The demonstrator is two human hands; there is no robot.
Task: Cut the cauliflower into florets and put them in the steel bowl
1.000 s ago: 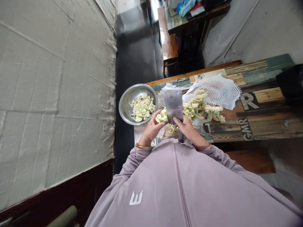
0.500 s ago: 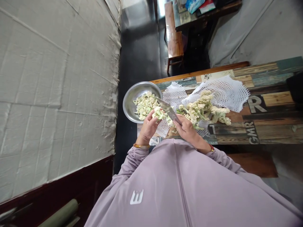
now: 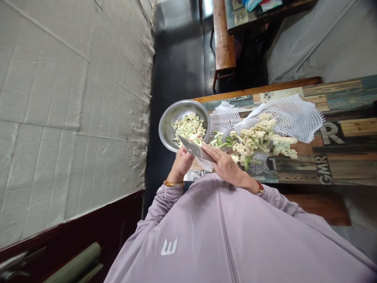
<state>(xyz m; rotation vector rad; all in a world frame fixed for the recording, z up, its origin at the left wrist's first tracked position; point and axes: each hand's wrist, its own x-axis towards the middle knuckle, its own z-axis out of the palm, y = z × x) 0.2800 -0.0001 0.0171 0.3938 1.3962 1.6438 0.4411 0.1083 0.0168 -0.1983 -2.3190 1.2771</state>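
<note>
Head view: off-white panelled wall (image 3: 73,98) down the left side, dark floor (image 3: 179,59) beside it.
Clothing: mauve zip-front jacket (image 3: 200,236) with a white logo, filling the lower middle.
Work surface: patchwork wood-plank tabletop (image 3: 297,171) with printed letters, running off to the right.
Netting: white foam-mesh sheets (image 3: 300,116) spread on the tabletop, partly under the cauliflower.
Bowl: round shiny steel bowl (image 3: 165,127) at the tabletop's left end, left side showing against the floor; holds a pile of small cream-and-green florets (image 3: 188,126).
Cauliflower stock: cream, green-stemmed cauliflower heap (image 3: 255,139) on mesh and planks, just right of the right hand.
Right hand (image 3: 226,167): fingers wrapped on the cleaver's handle end, which they mostly hide.
Left hand (image 3: 182,163): fingers curled round a cut piece; blade hides part of the grip.
Cleaver: grey flat-bladed metal cleaver (image 3: 194,150), slanted between the hands, overlapping the bowl's near edge in view.
Cut piece: pale green-white cauliflower piece (image 3: 196,139) behind the blade.
Wrists: amber bangle (image 3: 173,184) left, red beaded bracelet (image 3: 260,186) right.
</note>
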